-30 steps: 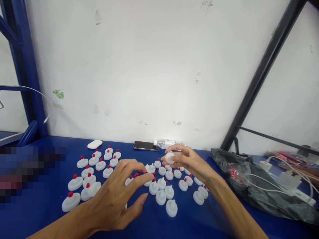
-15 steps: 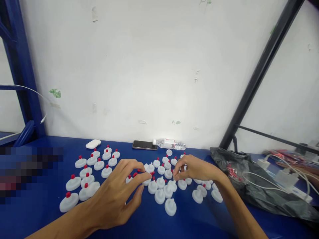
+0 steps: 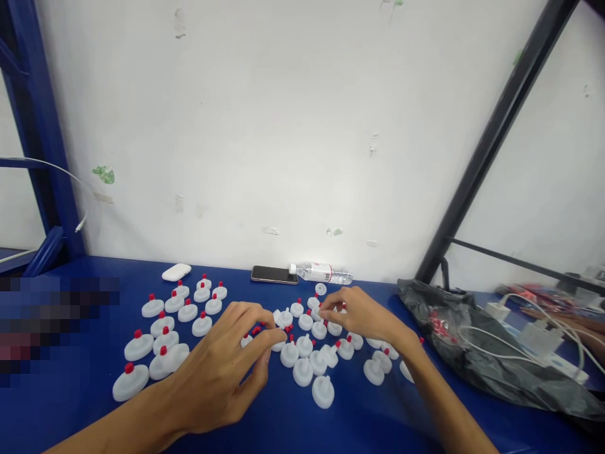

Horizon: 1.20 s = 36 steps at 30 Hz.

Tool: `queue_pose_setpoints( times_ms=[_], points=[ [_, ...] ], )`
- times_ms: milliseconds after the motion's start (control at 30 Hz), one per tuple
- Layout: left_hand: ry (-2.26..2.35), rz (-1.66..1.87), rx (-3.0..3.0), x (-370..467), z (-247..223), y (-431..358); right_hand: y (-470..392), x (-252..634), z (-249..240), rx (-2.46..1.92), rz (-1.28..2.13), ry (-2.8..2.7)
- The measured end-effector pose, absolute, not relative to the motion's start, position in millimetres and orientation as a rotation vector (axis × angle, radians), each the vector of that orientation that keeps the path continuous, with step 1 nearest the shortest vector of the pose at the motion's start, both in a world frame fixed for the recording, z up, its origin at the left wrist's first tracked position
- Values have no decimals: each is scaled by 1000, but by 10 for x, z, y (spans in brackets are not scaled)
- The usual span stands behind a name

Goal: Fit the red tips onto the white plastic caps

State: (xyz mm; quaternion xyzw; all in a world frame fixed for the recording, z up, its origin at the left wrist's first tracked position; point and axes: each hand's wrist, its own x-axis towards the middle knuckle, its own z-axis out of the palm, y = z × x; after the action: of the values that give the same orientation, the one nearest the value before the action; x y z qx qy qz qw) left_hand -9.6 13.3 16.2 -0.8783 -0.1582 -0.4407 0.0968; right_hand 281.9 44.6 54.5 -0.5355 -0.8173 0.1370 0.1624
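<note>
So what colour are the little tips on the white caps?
Red, on the white caps beside the left hand; the head view shows them.

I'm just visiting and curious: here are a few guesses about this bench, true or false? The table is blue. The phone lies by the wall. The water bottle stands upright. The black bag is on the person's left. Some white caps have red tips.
1. The table is blue. True.
2. The phone lies by the wall. True.
3. The water bottle stands upright. False: it lies on its side beside the phone.
4. The black bag is on the person's left. False: it lies to the right, beyond the right hand.
5. Some white caps have red tips. True; the left hand rests among them.
</note>
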Motion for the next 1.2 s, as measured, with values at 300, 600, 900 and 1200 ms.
queue_pose_setpoints(
  times_ms=[300,600,900,1200],
  points=[
    [-606,-1246,-2592,-80,155,129,406,2716,595,-1419,456,-2246],
    [-484,-1348,-2463,-48,132,191,156,2314,577,-962,934,-2075],
    [-517,-1177,-2483,-69,56,279,351,2619,596,-1489,128,-2328],
    [-657,-1318,-2707,-58,-50,329,581,2805,330,-1805,-25,-2469]
  ],
)
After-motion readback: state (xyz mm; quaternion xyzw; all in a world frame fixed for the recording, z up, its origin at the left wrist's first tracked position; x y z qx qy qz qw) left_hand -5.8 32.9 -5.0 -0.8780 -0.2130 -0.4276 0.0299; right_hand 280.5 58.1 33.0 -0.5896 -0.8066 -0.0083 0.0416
